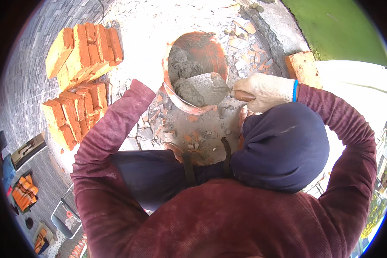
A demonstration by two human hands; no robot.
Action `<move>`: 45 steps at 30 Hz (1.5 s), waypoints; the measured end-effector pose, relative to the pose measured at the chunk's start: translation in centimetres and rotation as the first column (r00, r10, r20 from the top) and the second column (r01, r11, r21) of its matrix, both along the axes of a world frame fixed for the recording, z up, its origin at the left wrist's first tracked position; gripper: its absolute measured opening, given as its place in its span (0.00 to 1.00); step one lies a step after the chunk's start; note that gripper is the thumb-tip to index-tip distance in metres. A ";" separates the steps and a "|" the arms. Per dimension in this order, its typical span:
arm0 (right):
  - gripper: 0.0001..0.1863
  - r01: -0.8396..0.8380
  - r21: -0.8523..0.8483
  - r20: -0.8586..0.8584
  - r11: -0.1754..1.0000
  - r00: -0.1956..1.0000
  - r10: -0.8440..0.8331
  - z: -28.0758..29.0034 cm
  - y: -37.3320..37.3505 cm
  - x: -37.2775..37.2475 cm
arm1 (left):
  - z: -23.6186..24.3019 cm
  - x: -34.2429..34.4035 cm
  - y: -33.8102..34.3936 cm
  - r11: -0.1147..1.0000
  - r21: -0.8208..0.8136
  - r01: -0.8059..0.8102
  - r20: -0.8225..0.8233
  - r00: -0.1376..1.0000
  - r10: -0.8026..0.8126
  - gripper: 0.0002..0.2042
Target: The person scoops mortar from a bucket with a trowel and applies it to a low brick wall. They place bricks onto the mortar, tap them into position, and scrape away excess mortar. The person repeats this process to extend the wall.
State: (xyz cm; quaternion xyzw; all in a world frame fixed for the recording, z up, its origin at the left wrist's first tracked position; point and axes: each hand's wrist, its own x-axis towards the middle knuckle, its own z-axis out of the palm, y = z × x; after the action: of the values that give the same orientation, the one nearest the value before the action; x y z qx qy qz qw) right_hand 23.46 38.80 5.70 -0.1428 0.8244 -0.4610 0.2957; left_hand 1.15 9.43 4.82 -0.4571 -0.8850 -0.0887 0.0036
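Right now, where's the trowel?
In the head view, the trowel reaches over the right edge of the bucket, held in the right hand.

Bright daylight. Ground [142,38] near 11 o'clock burned to white; glare swallows outlines beyond left cuff [142,89], toward 10. Pale surface [352,81] between 2 and 3 also blown out. Bucket [217,53] interior toward 12 part-shaded. Grey tiling [25,69] bends along rim at 10. Black circular vignette; blue-violet fringe near 4. Centre fairly sharp, rim softer.
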 end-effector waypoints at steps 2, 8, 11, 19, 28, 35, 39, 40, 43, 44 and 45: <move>0.15 0.005 -0.067 0.003 0.998 1.000 -0.005 0.7 -0.4 -0.7 | -1.1 0.1 -0.6 0.986 0.161 -0.033 0.071 0.997 0.022 0.14; 0.17 0.230 -0.278 0.288 0.933 0.946 -0.148 -0.3 1.9 0.7 | -3.2 -2.1 -2.8 0.663 0.487 -0.569 0.818 0.563 -0.117 0.15; 0.11 0.415 -0.315 0.391 0.854 0.876 -0.282 2.7 4.0 1.7 | -3.5 -5.7 -7.1 0.730 0.426 -0.535 0.887 0.407 -0.219 0.16; 0.11 0.755 0.057 0.154 0.653 0.640 -0.753 10.0 13.4 -2.2 | -4.0 -5.1 -8.0 0.680 0.397 -0.617 0.908 0.374 -0.190 0.16; 0.12 0.816 0.550 -0.754 0.176 0.576 -0.316 0.8 19.3 -21.6 | -5.5 -6.8 -7.7 0.690 0.406 -0.599 0.900 0.393 -0.187 0.17; 0.14 0.375 0.905 -0.422 0.202 0.851 0.311 -1.0 25.7 -22.3 | -4.8 -5.9 -7.7 0.689 0.418 -0.592 0.850 0.523 -0.066 0.16; 0.17 0.555 0.726 -0.573 0.407 0.815 -0.089 1.7 19.3 -21.8 | -2.9 -6.7 -8.7 0.718 0.366 -0.591 0.894 0.438 -0.096 0.17; 0.18 0.590 0.709 -0.568 0.386 0.802 -0.183 1.4 19.6 -22.9 | -3.1 -6.9 -7.8 0.725 0.368 -0.582 0.898 0.424 -0.115 0.16; 0.21 0.664 0.657 -0.566 0.357 0.748 -0.347 -0.1 22.2 -25.2 | -2.6 -7.3 -5.8 0.774 0.353 -0.527 0.880 0.468 -0.082 0.16; 0.18 0.667 0.606 -0.459 0.433 0.738 -0.494 0.9 21.7 -25.7 | -1.8 -7.0 -6.5 0.785 0.339 -0.518 0.863 0.504 -0.040 0.16; 0.14 0.687 0.531 -0.604 0.496 0.717 -0.348 0.3 22.9 -25.1 | -1.9 -6.9 -6.4 0.788 0.346 -0.510 0.876 0.477 -0.077 0.16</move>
State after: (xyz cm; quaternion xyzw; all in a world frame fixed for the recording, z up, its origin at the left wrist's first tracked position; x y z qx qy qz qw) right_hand -1.67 61.69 5.95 0.1533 0.9807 -0.1205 -0.0148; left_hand -5.80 3.02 2.94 -0.2050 -0.7504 -0.5594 -0.2861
